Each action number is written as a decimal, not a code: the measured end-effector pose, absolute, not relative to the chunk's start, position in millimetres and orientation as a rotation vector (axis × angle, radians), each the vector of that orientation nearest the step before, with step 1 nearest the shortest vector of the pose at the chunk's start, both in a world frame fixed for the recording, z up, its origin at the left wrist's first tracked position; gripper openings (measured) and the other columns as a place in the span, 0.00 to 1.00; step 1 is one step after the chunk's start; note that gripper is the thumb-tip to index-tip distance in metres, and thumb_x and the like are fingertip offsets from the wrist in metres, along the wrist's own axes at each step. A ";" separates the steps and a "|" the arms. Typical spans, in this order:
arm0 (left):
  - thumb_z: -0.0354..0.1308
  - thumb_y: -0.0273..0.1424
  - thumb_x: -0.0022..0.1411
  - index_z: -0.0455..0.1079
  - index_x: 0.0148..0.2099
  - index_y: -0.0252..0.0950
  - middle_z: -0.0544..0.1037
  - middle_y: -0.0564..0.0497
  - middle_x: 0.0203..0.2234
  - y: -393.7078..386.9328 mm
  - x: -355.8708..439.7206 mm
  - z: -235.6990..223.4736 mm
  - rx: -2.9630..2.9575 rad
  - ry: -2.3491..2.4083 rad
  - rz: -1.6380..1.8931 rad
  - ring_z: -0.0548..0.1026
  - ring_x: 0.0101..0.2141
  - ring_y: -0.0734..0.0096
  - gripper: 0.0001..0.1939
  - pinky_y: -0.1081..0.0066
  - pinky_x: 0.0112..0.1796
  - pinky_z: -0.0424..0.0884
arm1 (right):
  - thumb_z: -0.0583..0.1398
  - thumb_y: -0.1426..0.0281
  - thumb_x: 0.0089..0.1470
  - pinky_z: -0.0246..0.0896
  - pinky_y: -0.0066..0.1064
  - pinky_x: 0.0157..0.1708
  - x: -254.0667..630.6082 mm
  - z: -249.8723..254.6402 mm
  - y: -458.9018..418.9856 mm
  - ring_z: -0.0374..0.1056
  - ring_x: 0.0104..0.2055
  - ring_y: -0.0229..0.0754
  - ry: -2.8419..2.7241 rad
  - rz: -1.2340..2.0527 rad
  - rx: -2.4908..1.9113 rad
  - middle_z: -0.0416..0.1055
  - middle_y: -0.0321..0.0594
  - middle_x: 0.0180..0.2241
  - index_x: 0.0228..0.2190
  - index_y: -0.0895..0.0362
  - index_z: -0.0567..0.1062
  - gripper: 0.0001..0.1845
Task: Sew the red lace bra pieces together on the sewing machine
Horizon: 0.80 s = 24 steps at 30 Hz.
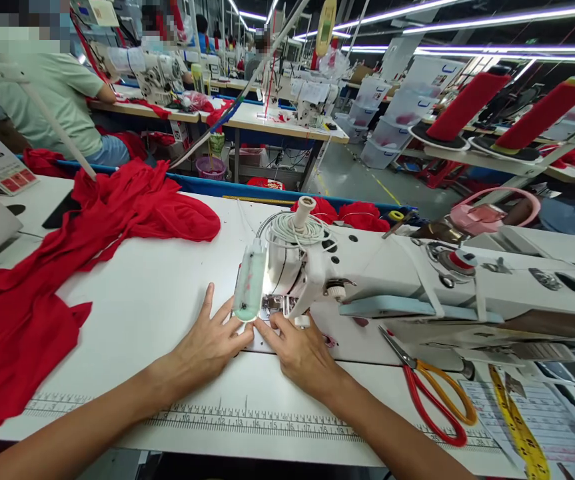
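Note:
My left hand (210, 340) lies on the white table beside the needle area of a sewing machine (367, 260), fingers spread and palm down. My right hand (307, 350) rests opposite, its thumb stretched toward the left hand and its index finger bent by the presser foot (272, 303). Its other fingertips are partly hidden by the machine head. No cloth shows clearly under either hand. A clear greenish guard (250, 283) hangs before the needle and covers some left fingertips. A white band-like piece (302, 321) shows at the right fingers.
Red fabric (117, 220) is heaped at the left. Scissors (432, 387) with red and orange handles, a yellow tape measure (520, 427) and written paper (562, 420) lie at the right. A printed ruler (247, 420) runs along the front edge. Red thread cones (472, 103) stand behind. A co-worker (52, 100) sits ahead left.

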<state>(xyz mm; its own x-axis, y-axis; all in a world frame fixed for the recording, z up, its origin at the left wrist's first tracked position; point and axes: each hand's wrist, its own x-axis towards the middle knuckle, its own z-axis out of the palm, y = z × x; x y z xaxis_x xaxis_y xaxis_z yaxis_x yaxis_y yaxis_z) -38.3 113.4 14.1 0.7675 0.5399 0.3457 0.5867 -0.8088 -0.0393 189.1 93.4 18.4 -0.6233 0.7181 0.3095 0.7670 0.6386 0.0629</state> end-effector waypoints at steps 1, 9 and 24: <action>0.54 0.17 0.60 0.70 0.48 0.35 0.73 0.38 0.56 115.7 -38.9 15.0 -2.848 -0.900 -0.469 0.63 0.62 0.39 0.15 0.22 0.57 0.46 | 0.55 0.87 0.48 0.54 0.40 0.45 188.8 17.5 93.8 0.63 0.36 0.44 -2.599 -0.278 -1.227 0.73 0.43 0.39 0.56 0.57 0.69 0.34; 0.55 0.18 0.59 0.69 0.46 0.36 0.74 0.41 0.55 128.6 -40.5 23.0 -3.027 -0.888 -0.428 0.65 0.60 0.48 0.14 0.31 0.62 0.48 | 0.57 0.85 0.48 0.54 0.41 0.45 186.5 11.9 91.8 0.66 0.39 0.46 -2.530 -0.308 -1.305 0.73 0.46 0.38 0.52 0.60 0.73 0.29; 0.49 0.23 0.67 0.70 0.53 0.36 0.78 0.47 0.42 136.9 -36.7 7.4 -3.108 -0.911 -0.609 0.72 0.50 0.58 0.16 0.40 0.64 0.52 | 0.54 0.83 0.48 0.52 0.42 0.45 189.7 9.4 88.3 0.64 0.35 0.48 -2.370 -0.346 -1.262 0.71 0.43 0.28 0.46 0.62 0.77 0.23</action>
<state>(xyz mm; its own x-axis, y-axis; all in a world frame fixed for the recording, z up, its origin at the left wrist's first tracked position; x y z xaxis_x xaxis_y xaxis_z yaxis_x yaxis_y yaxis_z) -36.7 136.9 7.4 0.7803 0.5465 0.3039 0.4899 -0.8363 0.2462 189.7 88.3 9.4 -0.4928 0.7243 0.4822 0.8319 0.5546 0.0172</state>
